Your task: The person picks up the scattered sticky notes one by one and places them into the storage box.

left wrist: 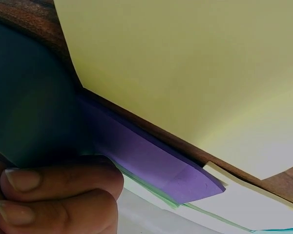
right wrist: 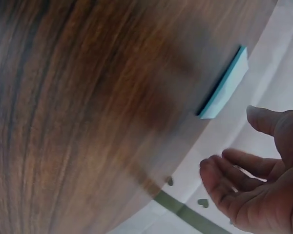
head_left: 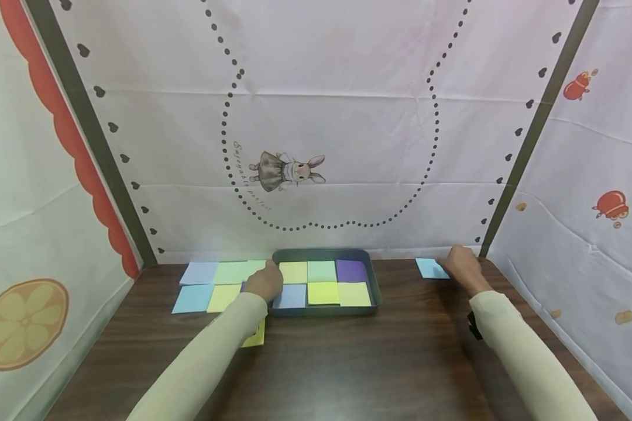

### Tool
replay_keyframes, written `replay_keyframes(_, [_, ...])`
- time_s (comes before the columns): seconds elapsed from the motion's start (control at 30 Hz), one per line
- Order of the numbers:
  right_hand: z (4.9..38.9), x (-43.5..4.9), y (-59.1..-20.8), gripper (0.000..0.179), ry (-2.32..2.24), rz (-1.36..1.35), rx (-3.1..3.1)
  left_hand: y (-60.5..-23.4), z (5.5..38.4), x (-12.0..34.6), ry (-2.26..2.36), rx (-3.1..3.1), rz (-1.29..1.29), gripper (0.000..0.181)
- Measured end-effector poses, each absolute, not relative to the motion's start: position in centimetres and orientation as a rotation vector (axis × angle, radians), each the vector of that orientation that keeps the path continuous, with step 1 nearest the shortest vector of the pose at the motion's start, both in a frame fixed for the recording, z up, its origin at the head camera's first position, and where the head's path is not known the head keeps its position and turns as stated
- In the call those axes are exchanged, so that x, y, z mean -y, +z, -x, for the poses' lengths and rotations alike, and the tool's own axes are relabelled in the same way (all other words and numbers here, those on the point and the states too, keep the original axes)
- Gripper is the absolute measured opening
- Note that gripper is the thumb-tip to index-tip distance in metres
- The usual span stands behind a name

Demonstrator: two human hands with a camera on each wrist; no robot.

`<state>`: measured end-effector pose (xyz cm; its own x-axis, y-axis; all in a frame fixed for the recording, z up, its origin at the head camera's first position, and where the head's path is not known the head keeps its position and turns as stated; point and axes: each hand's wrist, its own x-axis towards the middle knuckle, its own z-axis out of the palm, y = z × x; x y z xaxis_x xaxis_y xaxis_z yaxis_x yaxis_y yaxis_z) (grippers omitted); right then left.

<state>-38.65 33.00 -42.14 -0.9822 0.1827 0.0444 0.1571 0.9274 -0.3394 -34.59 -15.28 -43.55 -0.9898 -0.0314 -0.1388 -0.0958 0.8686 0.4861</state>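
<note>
At the left rim of a dark green-grey tray (head_left: 323, 312), my left hand (head_left: 265, 282) has its fingers curled. In the left wrist view, the fingers (left wrist: 63, 183) lie against the dark tray side, the thumb hidden. A purple sticky note pad (left wrist: 151, 151) lies beside them, and a large pale yellow pad (left wrist: 185, 73) fills the upper part. On the right, my right hand (head_left: 462, 270) is beside a light blue sticky note pad (head_left: 430, 269). The right wrist view shows its thumb and loosely bent fingers apart, with nothing between them and a gap to the blue pad (right wrist: 227, 87).
Inside the tray sit several pads, among them a purple one (head_left: 350, 271) and a bright yellow one (head_left: 323, 293). More pads, including a blue one (head_left: 192, 299), lie left of it on the brown table (head_left: 347, 362). Printed cloth walls (head_left: 347, 140) enclose the back and sides.
</note>
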Motion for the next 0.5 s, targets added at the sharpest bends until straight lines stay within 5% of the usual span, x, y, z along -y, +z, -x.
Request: replay_keyframes(0.5, [38.7, -33.1, -44.3, 0.052, 0.494, 0.218, 3.035, -43.7, 34.4, 15.3, 0.796, -2.925, 0.099, 0.057])
